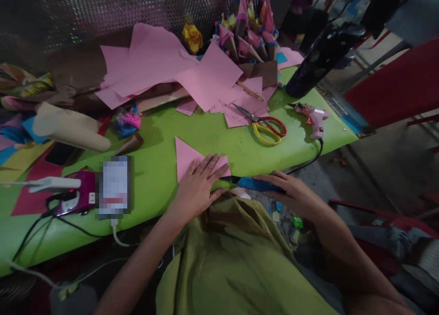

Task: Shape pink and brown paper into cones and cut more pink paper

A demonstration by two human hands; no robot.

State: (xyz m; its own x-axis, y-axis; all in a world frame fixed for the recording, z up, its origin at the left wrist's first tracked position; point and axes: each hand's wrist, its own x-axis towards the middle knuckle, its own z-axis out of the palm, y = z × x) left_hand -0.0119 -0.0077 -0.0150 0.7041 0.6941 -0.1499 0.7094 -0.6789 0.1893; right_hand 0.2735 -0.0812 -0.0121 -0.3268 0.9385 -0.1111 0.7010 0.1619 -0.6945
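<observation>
A folded piece of pink paper (187, 156) lies on the green table near its front edge. My left hand (202, 178) rests flat on it, fingers stretched out, pressing the paper down and covering part of it. My right hand (288, 191) is closed around a blue utility knife (255, 184). The knife's dark blade end points left and reaches the paper's lower right corner, close to my left fingers. Whether the blade is inside the fold cannot be made out. Beyond my hands lie scissors (267, 126) with red and yellow handles.
Large pink sheets (154, 59) lie at the back beside wrapped paper flowers (248, 36). A pink glue gun (315, 118) and a dark bottle (317, 59) are on the right. Leftward are a phone (115, 184), a power strip (77, 194), a paper roll (68, 127) and cables.
</observation>
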